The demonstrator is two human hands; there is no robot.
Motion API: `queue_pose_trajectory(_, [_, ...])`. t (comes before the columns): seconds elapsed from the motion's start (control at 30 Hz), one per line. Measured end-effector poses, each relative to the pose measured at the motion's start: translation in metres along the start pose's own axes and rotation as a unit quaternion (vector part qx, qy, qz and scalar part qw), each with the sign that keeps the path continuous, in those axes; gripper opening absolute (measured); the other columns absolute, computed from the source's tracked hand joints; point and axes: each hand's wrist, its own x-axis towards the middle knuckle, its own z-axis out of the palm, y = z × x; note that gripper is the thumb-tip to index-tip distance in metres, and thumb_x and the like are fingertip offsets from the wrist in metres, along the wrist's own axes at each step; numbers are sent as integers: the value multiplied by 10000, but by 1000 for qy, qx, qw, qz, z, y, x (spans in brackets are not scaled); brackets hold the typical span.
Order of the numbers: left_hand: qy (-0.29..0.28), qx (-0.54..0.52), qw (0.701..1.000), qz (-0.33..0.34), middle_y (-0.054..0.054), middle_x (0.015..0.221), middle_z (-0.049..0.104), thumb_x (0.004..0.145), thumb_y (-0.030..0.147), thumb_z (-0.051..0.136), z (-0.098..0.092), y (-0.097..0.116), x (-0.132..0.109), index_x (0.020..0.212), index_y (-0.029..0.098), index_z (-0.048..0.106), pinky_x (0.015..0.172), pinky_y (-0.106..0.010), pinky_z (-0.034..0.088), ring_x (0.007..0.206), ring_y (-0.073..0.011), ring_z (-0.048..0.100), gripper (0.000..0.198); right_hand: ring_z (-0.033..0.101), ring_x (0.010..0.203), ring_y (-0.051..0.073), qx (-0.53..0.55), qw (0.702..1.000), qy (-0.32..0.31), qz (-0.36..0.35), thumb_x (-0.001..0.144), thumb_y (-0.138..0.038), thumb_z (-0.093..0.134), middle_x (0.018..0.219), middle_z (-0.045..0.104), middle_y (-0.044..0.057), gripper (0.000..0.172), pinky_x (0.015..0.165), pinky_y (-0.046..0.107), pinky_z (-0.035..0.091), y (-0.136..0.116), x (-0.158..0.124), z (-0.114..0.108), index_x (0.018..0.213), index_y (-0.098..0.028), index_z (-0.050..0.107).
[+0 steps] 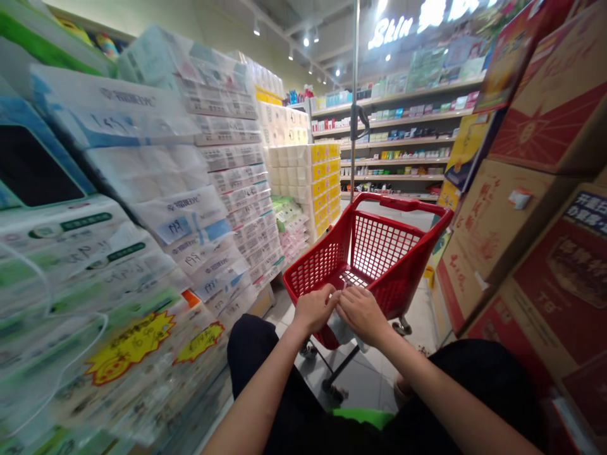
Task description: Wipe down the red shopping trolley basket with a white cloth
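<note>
My two hands met in the middle of the view, knuckles up. My left hand [315,310] was mostly closed, its fingers curled in and pinching the pale plastic [337,327]; my right hand [362,312] was bent closed on it too, right against the left. The pale plastic was one thin piece, whitish and crumpled, hanging below my hands, in front of the near end of one red shopping cart [410,272]. Whether it touched the cart, I could not tell. The cart had lattice walls, and I counted three casters [308,349] in view beneath. On my left, stacked white packs [156,212] bore two yellow starburst signs [130,347]. On my right rose piled cardboard boxes [497,221]. One upright metal pole [355,57] stood beyond the cart, before long shelves [403,140].
</note>
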Motion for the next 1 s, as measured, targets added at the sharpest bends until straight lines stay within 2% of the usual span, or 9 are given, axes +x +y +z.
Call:
queue_pose_trajectory(0.13, [-13, 0, 1000, -1, -28, 922, 699, 960, 608, 108, -3, -2, 1, 986, 272, 578, 725, -293, 428, 905, -233, 656, 579, 531, 904, 172, 15, 999, -16, -42, 980, -368, 388, 923, 634, 28, 251, 888, 333, 342, 24, -3, -2, 999, -227, 594])
queue_pose_trajectory(0.23, [-18, -11, 1000, -14, -29, 917, 698, 960, 607, 114, -5, -3, 2, 965, 265, 591, 708, -282, 414, 896, -225, 654, 586, 538, 938, 180, -7, 1000, 3, 7, 987, -369, 355, 956, 647, 36, 288, 916, 351, 342, 69, -10, -8, 991, -235, 609])
queue_pose_trajectory(0.37, [-13, -11, 1000, -22, -24, 906, 696, 965, 595, 101, -4, -2, 2, 926, 262, 602, 689, -269, 394, 868, -213, 649, 603, 513, 1071, 208, -69, 994, 46, 75, 986, -355, 313, 1063, 643, 53, 325, 1051, 417, 262, 131, -19, -18, 1033, -240, 614])
queue_pose_trajectory(0.47, [-1, -9, 1000, -21, -17, 882, 693, 965, 596, 96, -1, 0, 1, 901, 267, 607, 678, -263, 380, 833, -204, 643, 611, 507, 1078, 210, -90, 989, 59, 101, 984, -336, 302, 1039, 642, 56, 329, 1077, 424, 238, 149, -17, -21, 998, -227, 612])
queue_pose_trajectory(0.6, [21, -18, 999, -19, -19, 889, 692, 966, 597, 113, 2, 3, 0, 898, 264, 608, 666, -259, 365, 842, -202, 641, 601, 505, 1049, 213, -86, 987, 71, 120, 983, -302, 307, 971, 640, 69, 316, 1074, 418, 246, 123, -10, -15, 944, -203, 604])
queue_pose_trajectory(0.8, [46, -39, 998, -19, -8, 876, 690, 972, 592, 154, 2, 2, 0, 965, 276, 592, 658, -258, 356, 846, -204, 643, 540, 516, 986, 200, -3, 995, 61, 74, 976, -270, 354, 942, 632, 55, 255, 1023, 389, 302, 33, -10, 0, 963, -204, 600])
queue_pose_trajectory(0.87, [50, -46, 998, -19, -1, 856, 689, 973, 591, 164, 2, 2, 0, 962, 277, 585, 655, -257, 355, 835, -201, 645, 526, 518, 1003, 201, 12, 997, 53, 54, 974, -278, 375, 961, 636, 57, 243, 1017, 388, 309, 13, -10, 3, 1022, -205, 602])
queue_pose_trajectory(0.93, [50, -45, 998, -19, -2, 851, 688, 974, 589, 165, 1, 2, -1, 944, 272, 584, 657, -257, 357, 834, -201, 645, 526, 526, 1009, 201, 20, 999, 37, 20, 971, -297, 397, 980, 642, 56, 246, 1005, 384, 320, 9, -11, 3, 1087, -212, 598])
queue_pose_trajectory(1.0, [45, -40, 998, -22, -8, 858, 689, 976, 582, 162, 0, 2, -1, 928, 266, 587, 660, -258, 360, 840, -202, 644, 532, 537, 999, 197, 20, 1000, 20, -13, 966, -318, 420, 994, 648, 51, 253, 989, 377, 335, 22, -13, 1, 1124, -227, 595])
